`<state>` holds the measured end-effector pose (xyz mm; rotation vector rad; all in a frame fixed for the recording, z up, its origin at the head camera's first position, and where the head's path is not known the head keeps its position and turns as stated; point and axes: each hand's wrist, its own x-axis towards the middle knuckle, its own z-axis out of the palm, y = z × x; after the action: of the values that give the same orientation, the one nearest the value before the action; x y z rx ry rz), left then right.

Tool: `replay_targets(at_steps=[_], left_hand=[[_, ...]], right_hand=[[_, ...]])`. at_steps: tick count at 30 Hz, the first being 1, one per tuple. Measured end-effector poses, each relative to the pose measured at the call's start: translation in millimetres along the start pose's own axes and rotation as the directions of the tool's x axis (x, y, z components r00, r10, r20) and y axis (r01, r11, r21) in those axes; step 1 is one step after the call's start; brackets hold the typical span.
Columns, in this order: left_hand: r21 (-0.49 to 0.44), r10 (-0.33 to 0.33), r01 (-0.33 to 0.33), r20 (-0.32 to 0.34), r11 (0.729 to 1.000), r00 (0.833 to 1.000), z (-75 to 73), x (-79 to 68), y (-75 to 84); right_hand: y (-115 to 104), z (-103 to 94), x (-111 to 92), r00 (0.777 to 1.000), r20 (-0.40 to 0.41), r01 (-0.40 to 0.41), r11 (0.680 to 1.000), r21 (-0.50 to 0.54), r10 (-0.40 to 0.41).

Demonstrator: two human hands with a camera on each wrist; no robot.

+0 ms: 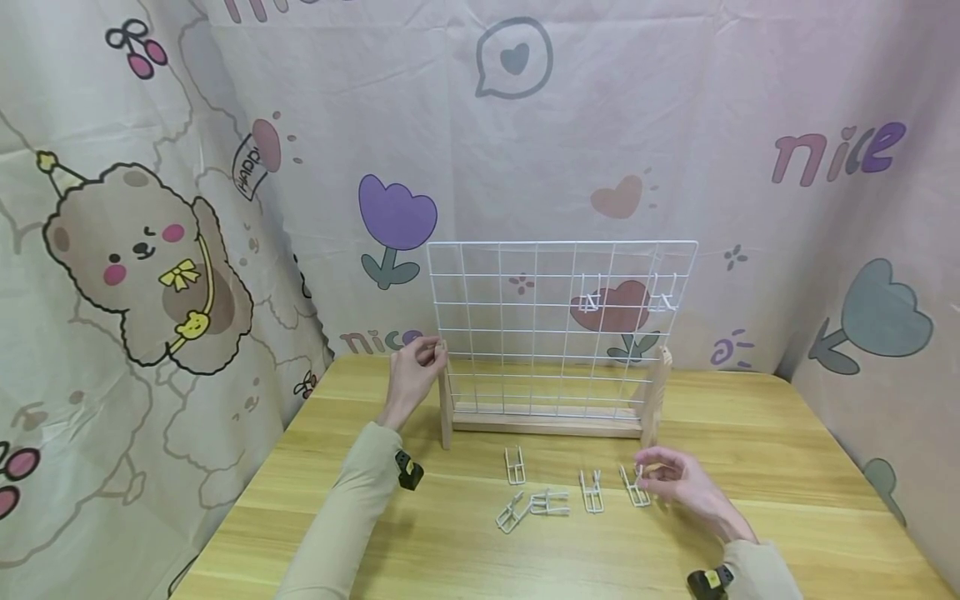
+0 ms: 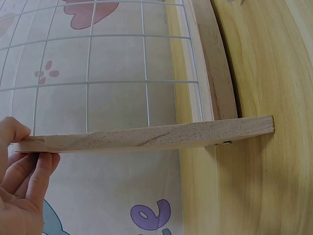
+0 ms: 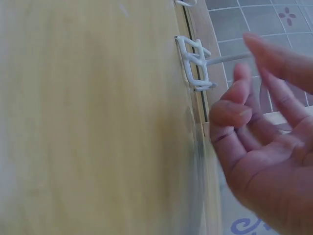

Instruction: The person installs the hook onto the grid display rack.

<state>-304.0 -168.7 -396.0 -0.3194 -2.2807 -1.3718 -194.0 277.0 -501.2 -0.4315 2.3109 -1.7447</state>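
My left hand (image 1: pixel 414 371) pinches the top of the left wooden upright (image 2: pixel 146 137) of a stand between thumb and fingers. A white wire grid panel (image 1: pixel 534 317) rises from this stand. At the front right, my right hand (image 1: pixel 682 486) reaches over a white wire hook (image 1: pixel 636 492) lying on the table. In the right wrist view its fingers are partly bent and spread around a prong of that hook (image 3: pixel 193 63), with a gap between the fingertips. Two similar hooks, the left hook (image 1: pixel 589 302) and right hook (image 1: pixel 663 302), hang on the grid's upper right.
Several more white wire hooks lie before the stand, among them a hook (image 1: pixel 515 468), a hook (image 1: pixel 512 514) and a hook (image 1: pixel 592 497). The right wooden upright (image 1: pixel 655 396) stands behind my right hand. A printed curtain (image 1: pixel 465 150) hangs behind the wooden table (image 1: pixel 450 558).
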Motion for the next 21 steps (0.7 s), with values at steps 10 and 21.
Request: replay_targets(at_steps=[10,21], left_hand=[[0.002,-0.002,0.002,0.001,1.0,1.0,0.5,0.7,-0.4],[-0.005,0.006,-0.006,-0.005,1.0,1.0,0.3,0.3,0.6]], right_hand=[[4.1,5.2,4.2,1.0,-0.004,-0.03,1.0,-0.005,0.03],[5.3,6.2,7.5,0.999,-0.004,-0.034,0.999,-0.025,0.033]])
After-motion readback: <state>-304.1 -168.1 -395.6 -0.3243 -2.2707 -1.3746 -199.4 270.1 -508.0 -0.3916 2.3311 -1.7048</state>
